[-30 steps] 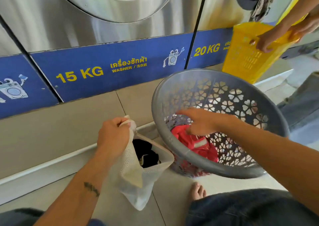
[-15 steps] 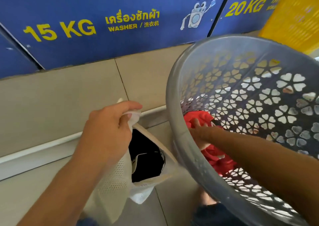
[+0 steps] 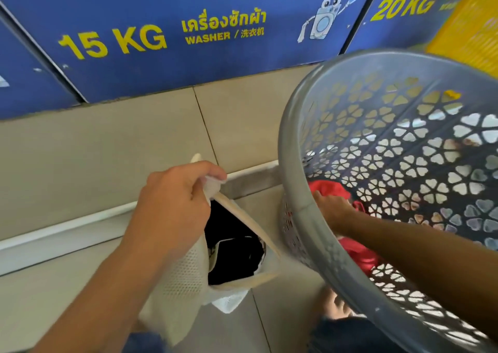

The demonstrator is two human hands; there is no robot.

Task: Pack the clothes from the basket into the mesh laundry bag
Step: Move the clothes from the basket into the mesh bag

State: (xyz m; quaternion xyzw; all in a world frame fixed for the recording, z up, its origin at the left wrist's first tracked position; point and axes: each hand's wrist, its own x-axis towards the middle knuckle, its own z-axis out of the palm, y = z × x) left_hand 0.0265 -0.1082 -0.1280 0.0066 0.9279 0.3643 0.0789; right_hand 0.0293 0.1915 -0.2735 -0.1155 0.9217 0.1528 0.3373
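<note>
My left hand [image 3: 172,201] grips the top edge of the white mesh laundry bag [image 3: 180,280] and holds its mouth open. Dark clothes [image 3: 231,253] lie inside the bag. To the right stands a grey perforated basket [image 3: 301,191], tilted toward me. My right hand [image 3: 332,208] reaches down inside the basket and closes on a red garment [image 3: 328,186] at its bottom. The basket rim hides part of that hand. More of the red cloth shows below my right forearm.
Blue washer panels marked 15 KG [image 3: 113,42] and 20 KG [image 3: 404,4] run along the back above a beige tiled step [image 3: 107,142]. A yellow crate [image 3: 474,26] sits at the top right. My bare foot [image 3: 336,307] and knee are below the basket.
My view has moved closer and lower. My right hand went from above the red garment deep into the basket and took hold of it. The left hand keeps the bag open.
</note>
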